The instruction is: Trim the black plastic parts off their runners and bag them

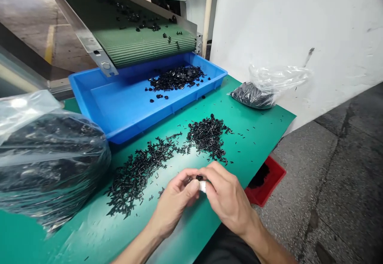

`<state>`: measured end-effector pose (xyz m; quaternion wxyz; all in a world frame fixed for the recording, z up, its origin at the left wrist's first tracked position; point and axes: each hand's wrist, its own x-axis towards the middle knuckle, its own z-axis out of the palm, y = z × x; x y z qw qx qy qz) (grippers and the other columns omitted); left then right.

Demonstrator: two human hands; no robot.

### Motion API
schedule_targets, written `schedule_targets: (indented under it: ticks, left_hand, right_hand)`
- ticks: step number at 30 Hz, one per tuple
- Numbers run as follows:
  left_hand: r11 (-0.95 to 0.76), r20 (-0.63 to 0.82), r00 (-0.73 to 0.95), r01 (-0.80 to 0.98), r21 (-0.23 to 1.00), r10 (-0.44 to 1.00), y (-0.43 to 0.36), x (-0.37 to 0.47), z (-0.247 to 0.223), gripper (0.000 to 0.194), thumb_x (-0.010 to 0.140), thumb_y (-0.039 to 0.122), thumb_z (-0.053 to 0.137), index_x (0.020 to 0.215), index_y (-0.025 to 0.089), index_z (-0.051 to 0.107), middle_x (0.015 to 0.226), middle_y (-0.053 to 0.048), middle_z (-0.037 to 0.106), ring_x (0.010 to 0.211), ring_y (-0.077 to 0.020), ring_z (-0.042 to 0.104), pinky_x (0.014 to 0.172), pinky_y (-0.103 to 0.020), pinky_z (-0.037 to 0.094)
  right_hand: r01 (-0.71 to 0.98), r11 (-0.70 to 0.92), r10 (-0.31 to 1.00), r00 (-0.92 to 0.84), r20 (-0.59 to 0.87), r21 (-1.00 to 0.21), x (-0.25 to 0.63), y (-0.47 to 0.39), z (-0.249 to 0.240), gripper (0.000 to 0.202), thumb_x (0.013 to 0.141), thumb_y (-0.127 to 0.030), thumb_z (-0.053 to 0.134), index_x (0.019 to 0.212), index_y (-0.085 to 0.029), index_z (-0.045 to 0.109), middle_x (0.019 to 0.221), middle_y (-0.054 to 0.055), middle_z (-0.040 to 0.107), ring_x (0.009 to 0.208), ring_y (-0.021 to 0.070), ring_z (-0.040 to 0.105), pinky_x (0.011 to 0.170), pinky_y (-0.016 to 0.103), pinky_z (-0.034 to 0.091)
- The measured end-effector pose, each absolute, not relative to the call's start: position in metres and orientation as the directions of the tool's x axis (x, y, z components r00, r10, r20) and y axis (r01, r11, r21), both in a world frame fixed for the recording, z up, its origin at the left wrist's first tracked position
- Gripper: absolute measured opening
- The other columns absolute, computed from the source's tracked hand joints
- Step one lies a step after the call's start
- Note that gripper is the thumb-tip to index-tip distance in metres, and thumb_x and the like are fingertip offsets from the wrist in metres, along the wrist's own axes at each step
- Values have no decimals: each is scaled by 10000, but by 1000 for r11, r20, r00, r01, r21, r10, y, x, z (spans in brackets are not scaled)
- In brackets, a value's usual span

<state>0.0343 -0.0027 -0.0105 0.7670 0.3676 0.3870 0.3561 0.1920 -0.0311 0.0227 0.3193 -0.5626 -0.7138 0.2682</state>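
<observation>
My left hand and my right hand meet over the front of the green table. Both are closed, their fingertips pinching a small black plastic part between them; most of it is hidden. A white wrapping covers the tip of my right thumb. Just beyond my hands lies a heap of small black parts. To its left spreads a long pile of thin, branched black plastic pieces.
A green ribbed conveyor belt carrying black parts ends over a blue tray. A large filled plastic bag stands left, a smaller bag back right. Below the right edge of the green table is a red bin.
</observation>
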Motion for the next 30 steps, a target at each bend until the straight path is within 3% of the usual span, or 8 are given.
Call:
schedule_targets:
  ticks: [6, 12, 18, 25, 30]
  left_hand:
    - [536, -402, 377, -385, 751, 835, 0, 36, -9, 230, 734, 332, 786, 848, 139, 738, 664, -3, 573, 534, -59, 339, 473, -190, 235]
    - [443, -379, 229, -468, 765, 897, -3, 40, -8, 189, 727, 331, 792, 776, 159, 730, 709, -50, 674, 522, -62, 399, 449, -175, 264]
    - [422, -393, 161, -447, 789, 906, -7, 40, -14, 218, 730, 335, 790, 884, 189, 743, 660, -14, 638, 506, -53, 408, 453, -164, 286]
    - [433, -418, 125, -372, 821, 900, -9, 39, -15, 219, 711, 361, 794, 826, 188, 728, 582, 28, 560, 481, -55, 395, 444, -169, 288]
    - [399, -399, 57, -277, 874, 915, -9, 38, -13, 240, 668, 361, 814, 798, 193, 702, 706, 21, 583, 498, -61, 400, 434, -177, 291]
  right_hand:
    - [554, 237, 962, -250, 111, -798, 195, -34, 29, 506, 827, -3, 344, 1245, -228, 518, 1038, 46, 565, 895, 166, 574, 797, 306, 481]
    - [734, 255, 962, -127, 242, -630, 189, -45, 17, 334, 924, -76, 309, 1114, -145, 574, 860, 71, 622, 799, 221, 593, 692, 355, 464]
    - [848, 246, 951, -117, 288, -469, 174, -48, 16, 290, 947, -95, 319, 1070, -154, 575, 812, 64, 584, 746, 233, 548, 635, 357, 398]
    - [866, 235, 947, -101, 306, -441, 167, -46, 11, 259, 931, -61, 356, 1046, -169, 561, 823, 51, 570, 758, 214, 542, 648, 325, 385]
    - [888, 206, 943, -69, 324, -411, 159, -44, 9, 243, 910, -48, 377, 1003, -166, 568, 808, 50, 578, 724, 198, 548, 637, 303, 370]
